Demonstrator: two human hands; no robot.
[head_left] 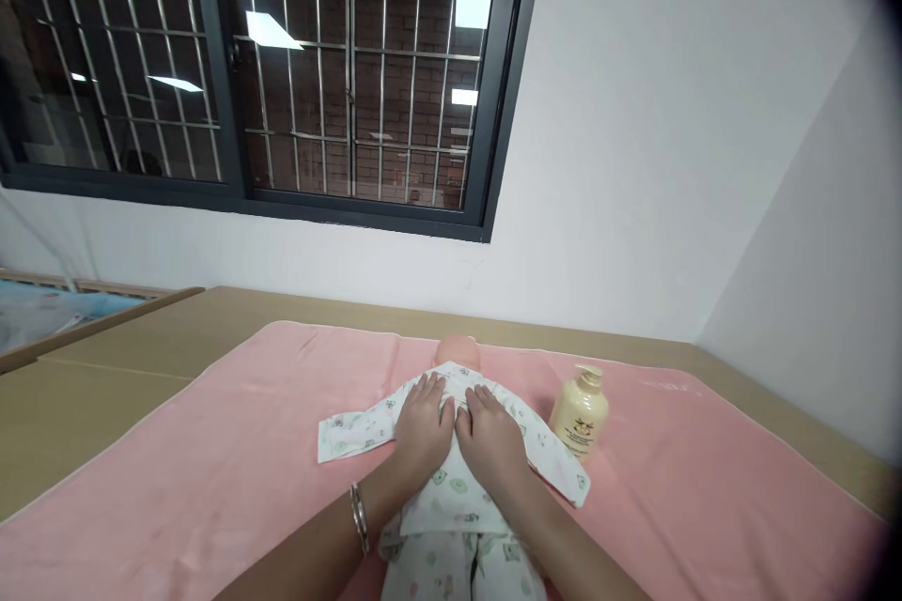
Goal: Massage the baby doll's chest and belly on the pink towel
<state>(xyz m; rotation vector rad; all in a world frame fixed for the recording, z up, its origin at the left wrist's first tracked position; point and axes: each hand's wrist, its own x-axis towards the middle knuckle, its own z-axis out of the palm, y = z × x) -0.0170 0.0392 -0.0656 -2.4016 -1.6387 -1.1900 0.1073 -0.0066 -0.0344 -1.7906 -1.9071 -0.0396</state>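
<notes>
Pink blanket [211, 470] lay beneath a clothed doll [458, 451]; left hand [423, 423] and right hand [489, 437] pressed flat — fingers unclenched — on its chest; lotion bottle [579, 413] stood just beside.

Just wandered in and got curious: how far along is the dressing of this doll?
Done, it seems: the doll wears the printed top and matching trousers on the pink towel. In hand: left hand and right hand press flat on its chest. Left: the lotion bottle stands beside it, untouched.
</notes>
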